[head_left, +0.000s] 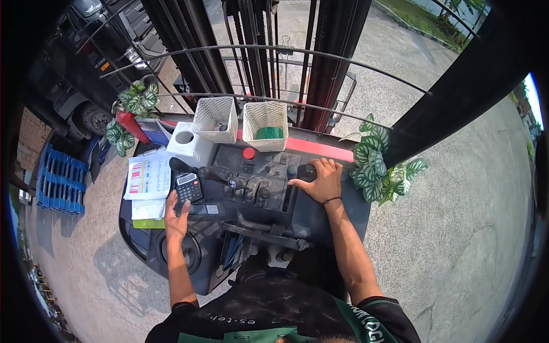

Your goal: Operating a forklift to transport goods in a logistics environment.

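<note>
I sit at a forklift's dark console [309, 217]. My left hand [176, 220] is raised over the steering wheel [194, 254], thumb and fingers apart, beside the lower left of a calculator [189, 188]. Left of that lie printed sheets [147, 174] over a lime-green folder [148, 224]. At the right of the console my right hand [323, 183] is closed on a black knob [307, 170]. Between my hands stand several black levers [251, 188] and a red button [249, 153].
Two white baskets [215, 114], a white box [189, 150] and potted plants [372, 160] line the console. Beyond are mast rails [314, 68], a bar guard [400, 77] and a thick post [434, 108]. Blue pallets [60, 180] and a dark vehicle [97, 114] stand left on pavement [434, 240].
</note>
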{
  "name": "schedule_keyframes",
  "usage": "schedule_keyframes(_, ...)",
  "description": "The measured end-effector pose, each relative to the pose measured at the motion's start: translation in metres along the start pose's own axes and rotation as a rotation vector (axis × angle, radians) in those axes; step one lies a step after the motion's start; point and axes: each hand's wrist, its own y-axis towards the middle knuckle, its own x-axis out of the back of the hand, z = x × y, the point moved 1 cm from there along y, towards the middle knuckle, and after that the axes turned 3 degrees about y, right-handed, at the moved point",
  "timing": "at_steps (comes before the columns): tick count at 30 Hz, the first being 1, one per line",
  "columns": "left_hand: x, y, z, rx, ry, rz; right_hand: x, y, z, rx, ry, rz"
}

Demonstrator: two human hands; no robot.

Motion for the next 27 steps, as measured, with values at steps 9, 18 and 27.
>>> schedule_keyframes(9, -0.019, 0.027, -0.138, -0.36, -0.673, 0.224, 0.001, 0.001, 0.005, -0.059, -0.003, 0.064)
schedule_keyframes(18, -0.013, 0.002, -0.111, -0.337, -0.736, 0.098, 0.003, 0.006, 0.001, -0.045, -0.027, 0.097)
schedule_keyframes(27, -0.009, 0.009, -0.11, -0.348, -0.61, 0.097, -0.019, 0.003, 0.006, -0.057, -0.003, 0.078)
